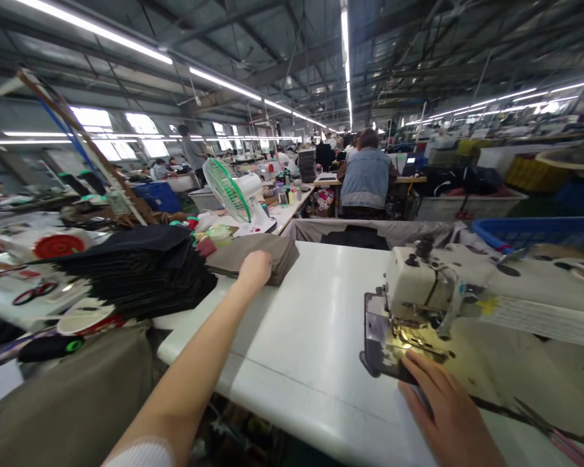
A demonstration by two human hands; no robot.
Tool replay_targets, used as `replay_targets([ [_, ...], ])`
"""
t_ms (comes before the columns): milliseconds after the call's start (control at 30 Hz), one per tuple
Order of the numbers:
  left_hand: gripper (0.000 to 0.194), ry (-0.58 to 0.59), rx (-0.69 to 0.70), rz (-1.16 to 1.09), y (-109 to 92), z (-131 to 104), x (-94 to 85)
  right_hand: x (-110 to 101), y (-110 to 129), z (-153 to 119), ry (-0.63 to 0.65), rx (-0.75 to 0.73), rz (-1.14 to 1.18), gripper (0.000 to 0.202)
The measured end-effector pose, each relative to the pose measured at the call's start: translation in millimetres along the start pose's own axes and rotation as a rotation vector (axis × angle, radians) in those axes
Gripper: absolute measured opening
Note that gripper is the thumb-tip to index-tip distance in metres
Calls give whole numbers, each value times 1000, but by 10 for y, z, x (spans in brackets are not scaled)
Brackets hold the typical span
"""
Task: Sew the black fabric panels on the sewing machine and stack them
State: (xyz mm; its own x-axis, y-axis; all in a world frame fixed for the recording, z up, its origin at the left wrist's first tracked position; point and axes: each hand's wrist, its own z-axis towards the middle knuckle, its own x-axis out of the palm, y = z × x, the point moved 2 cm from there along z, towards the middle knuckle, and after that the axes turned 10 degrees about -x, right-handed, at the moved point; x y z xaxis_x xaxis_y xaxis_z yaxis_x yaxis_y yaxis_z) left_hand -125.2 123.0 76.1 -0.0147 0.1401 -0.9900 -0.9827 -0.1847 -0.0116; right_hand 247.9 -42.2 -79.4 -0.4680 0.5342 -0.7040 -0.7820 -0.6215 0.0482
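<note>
My left hand (256,267) reaches out to a stack of brown-grey fabric pieces (283,254) at the far left of the white table (316,305). Its fingers look curled down on the top piece; the fingertips are hidden. On the right, my right hand (440,395) rests at the front edge of the sewing machine (418,285), fingers stretched toward the lit needle area. No fabric shows under that hand. Left of the brown-grey stack is a tall pile of black fabric (150,266).
Pink-handled scissors (559,441) lie at the lower right. A white and green fan (233,191) stands behind the stacks. Brown-grey cloth (78,395) hangs at the lower left. A blue basket (540,230) is behind the machine. Ahead, a person in a denim vest (366,178) sits facing away.
</note>
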Motion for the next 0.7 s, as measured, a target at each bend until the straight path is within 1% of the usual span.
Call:
replay_targets([
  [33,16,44,-3,0,96,65,7,-1,3,2,1,5,-2,39],
  [67,19,85,2,-5,160,119,30,0,4,-1,5,13,-3,40],
  [133,28,143,12,-28,213,200,95,10,4,-15,17,36,-3,40],
  [267,31,194,-2,-132,231,304,191,27,3,-40,27,45,7,40],
  [333,30,197,-21,-215,293,340,201,21,5,-35,22,33,6,39],
  [433,30,148,-75,-372,464,371,174,8,4,-21,16,24,-4,38],
  [500,30,72,-114,-476,571,377,122,14,-4,-22,15,26,-7,38],
  [567,25,-14,-123,-557,609,364,42,31,-14,-27,15,37,-2,38],
  [633,19,-70,-73,-613,533,309,-46,33,-8,-16,11,52,4,37],
  [700,16,-65,42,-657,324,168,-103,-18,48,35,-12,52,5,36],
])
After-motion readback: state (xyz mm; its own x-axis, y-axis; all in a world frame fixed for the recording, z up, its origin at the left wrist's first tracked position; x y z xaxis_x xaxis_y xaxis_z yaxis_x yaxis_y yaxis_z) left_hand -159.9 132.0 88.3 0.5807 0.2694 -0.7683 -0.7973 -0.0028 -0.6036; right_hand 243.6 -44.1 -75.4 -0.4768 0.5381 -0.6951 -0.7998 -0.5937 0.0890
